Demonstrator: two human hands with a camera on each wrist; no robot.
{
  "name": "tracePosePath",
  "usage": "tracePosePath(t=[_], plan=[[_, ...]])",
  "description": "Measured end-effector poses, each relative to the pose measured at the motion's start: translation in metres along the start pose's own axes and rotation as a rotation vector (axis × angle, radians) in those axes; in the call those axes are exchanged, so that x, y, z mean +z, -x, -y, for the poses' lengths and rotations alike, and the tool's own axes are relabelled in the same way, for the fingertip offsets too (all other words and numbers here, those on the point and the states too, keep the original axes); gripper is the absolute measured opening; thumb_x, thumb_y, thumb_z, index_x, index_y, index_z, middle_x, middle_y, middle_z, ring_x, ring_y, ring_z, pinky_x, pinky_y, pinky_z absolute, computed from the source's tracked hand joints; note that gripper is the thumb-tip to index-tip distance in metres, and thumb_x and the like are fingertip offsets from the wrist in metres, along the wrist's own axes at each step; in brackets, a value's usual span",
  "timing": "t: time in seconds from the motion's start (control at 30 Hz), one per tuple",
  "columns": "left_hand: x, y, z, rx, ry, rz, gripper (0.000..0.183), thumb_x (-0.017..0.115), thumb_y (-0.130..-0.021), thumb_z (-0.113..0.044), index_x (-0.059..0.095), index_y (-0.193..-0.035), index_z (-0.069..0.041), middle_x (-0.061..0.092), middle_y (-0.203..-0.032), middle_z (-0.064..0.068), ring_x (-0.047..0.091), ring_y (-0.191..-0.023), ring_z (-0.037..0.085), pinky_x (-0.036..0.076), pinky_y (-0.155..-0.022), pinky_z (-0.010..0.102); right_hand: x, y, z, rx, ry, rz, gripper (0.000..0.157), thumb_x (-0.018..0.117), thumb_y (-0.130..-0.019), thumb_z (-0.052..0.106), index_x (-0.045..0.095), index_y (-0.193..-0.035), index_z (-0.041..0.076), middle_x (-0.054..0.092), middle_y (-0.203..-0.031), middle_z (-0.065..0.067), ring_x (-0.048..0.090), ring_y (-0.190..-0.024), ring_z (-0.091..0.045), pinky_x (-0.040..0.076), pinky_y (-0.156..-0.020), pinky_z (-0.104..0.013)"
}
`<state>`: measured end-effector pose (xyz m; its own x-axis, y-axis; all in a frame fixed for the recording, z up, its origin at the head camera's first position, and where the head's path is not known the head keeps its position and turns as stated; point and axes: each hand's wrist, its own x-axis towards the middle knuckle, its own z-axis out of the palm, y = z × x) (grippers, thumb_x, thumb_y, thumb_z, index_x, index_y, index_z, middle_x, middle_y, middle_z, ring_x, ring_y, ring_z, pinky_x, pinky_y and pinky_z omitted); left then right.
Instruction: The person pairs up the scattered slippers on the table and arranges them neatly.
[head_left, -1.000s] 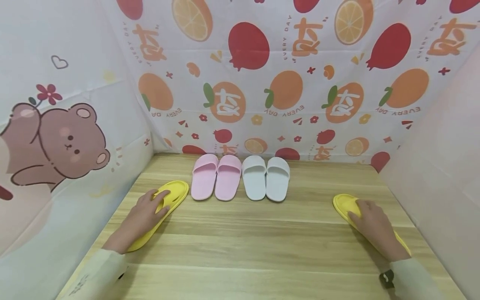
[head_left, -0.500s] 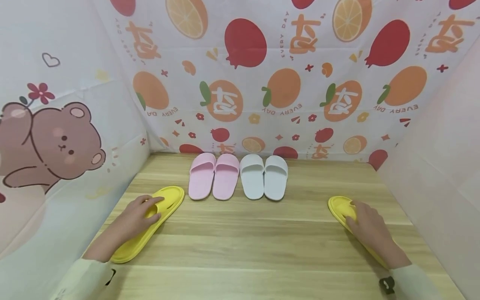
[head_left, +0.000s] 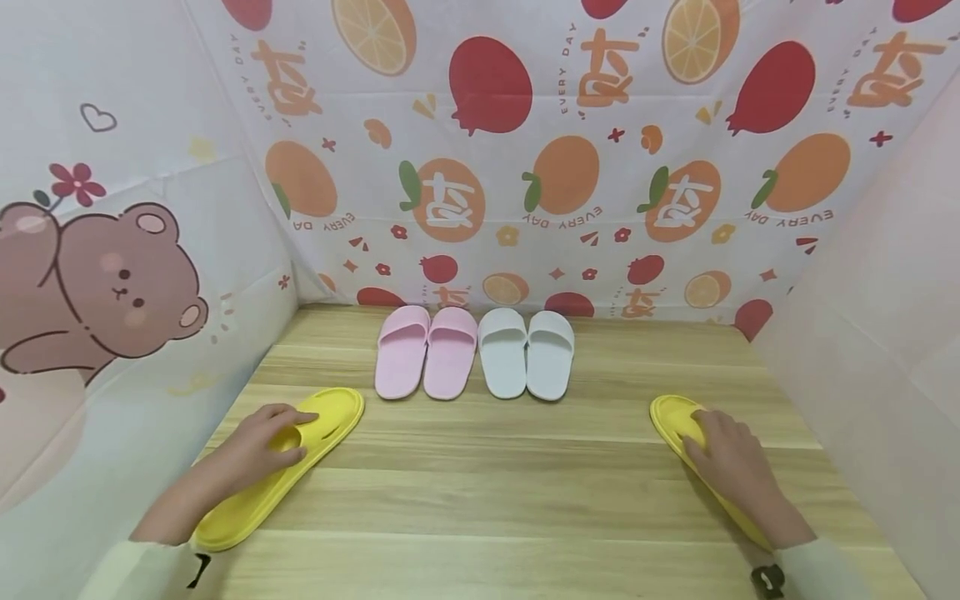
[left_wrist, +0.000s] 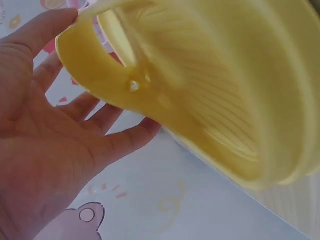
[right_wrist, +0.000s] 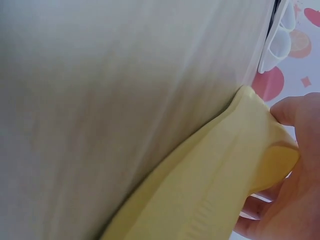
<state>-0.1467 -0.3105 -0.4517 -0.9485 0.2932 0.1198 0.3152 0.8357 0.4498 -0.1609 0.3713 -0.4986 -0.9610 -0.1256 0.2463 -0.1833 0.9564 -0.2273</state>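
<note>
The left hand (head_left: pixel 258 446) grips the left yellow slipper (head_left: pixel 330 408) by its strap, the slipper slanting so that its toe lies beyond the fingertips and its heel runs back beside the forearm, towards the sleeve (head_left: pixel 138 571). In the left wrist view the thumb meets the strap's upper edge and the other fingers meet its lower edge, with the opening facing the camera. The right hand (head_left: pixel 735 458) grips the right yellow slipper (head_left: pixel 675 412), whose toe points away and inwards ahead of the fingers while the rest passes under the palm and forearm, partly hidden. Whether the 2 yellow soles touch the wooden surface (head_left: pixel 525 500) is hard to tell. Between the hands, farther back, 2 pink slippers (head_left: pixel 450 367) and 2 white slippers (head_left: pixel 504 367) stand side by side near the fruit-print cloth (head_left: pixel 506 192), the left yellow toe near the pink pair
</note>
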Motion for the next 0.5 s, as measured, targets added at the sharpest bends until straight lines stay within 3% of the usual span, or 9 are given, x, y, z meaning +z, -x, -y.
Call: tracePosePath(t=[0.2, 0.5], plan=[[-0.002, 0.01, -0.005, -0.008, 0.082, 0.043, 0.046, 0.082, -0.08, -0.009, 0.067, -0.123, -0.003, 0.052, -0.128, 0.031, 0.051, -0.116, 0.054, 0.045, -0.092, 0.067, 0.002, 0.003, 0.003, -0.013, 0.018, -0.012, 0.043, 0.063, -0.095, 0.022, 0.056, -0.126, -0.006, 0.06, -0.12, -0.033, 0.057, -0.101, -0.055, 0.044, -0.081, -0.066], [0.001, 0.015, -0.013, 0.008, 0.099, 0.056, 0.044, 0.082, -0.079, -0.007, 0.068, -0.121, -0.005, 0.053, -0.128, 0.024, 0.052, -0.116, 0.046, 0.048, -0.092, 0.058, 0.003, 0.007, 0.009, -0.002, 0.003, -0.013, 0.042, 0.062, -0.096, 0.026, 0.057, -0.127, -0.003, 0.059, -0.123, -0.033, 0.056, -0.103, -0.056, 0.043, -0.082, -0.067]])
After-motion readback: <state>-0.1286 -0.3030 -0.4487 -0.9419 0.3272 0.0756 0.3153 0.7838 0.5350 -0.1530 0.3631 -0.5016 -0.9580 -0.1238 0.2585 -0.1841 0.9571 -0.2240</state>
